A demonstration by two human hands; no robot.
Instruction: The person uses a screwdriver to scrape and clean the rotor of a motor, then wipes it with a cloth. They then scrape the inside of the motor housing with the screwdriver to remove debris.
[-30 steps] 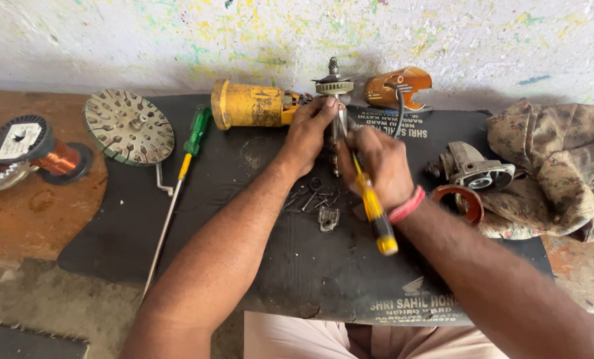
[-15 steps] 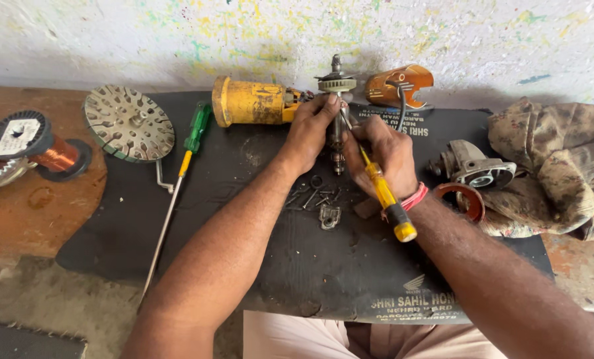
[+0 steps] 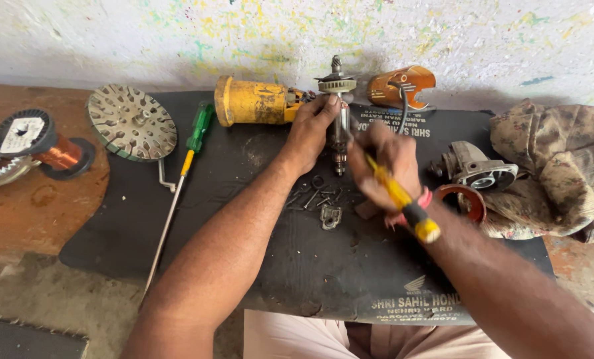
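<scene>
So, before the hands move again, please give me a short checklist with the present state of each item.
1. Left hand grips the armature upright: ok.
2. Right hand holds the yellow screwdriver: ok.
3. Screwdriver tip seated on the armature: cannot tell, blurred.
4. Loose screws lie together on the black mat: ok.
5. Yellow motor housing lies apart from the hands: ok.

Motor housing (image 3: 250, 101) behind mat (image 3: 257, 266), armature (image 3: 339, 126) right of it, wire spool (image 3: 41, 143) far left (off mat)

L hand (image 3: 312, 129) grips armature (image 3: 339, 126).
</scene>
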